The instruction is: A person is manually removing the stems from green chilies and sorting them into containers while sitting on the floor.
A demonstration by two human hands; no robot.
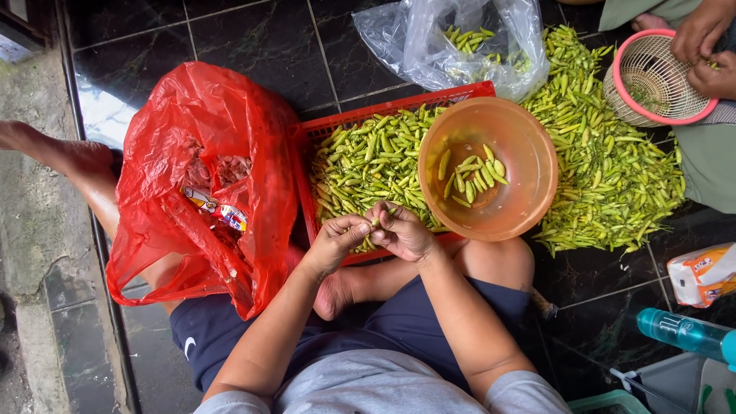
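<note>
Both hands meeting over the near edge of the red crate (322,130) heaped with green chillies. Left hand (337,239) curled nearly closed, thumb and fingertips pinching one end of a single green chilli (381,218). Right hand (404,234) likewise closed around the other end, fingers bent tight. Just beyond, an orange bowl (521,146) resting on the crate, a few chillies inside. Red plastic bag (192,138) on the floor to the left. Another person's hands (705,50) at a pink basket (640,73), top right.
</note>
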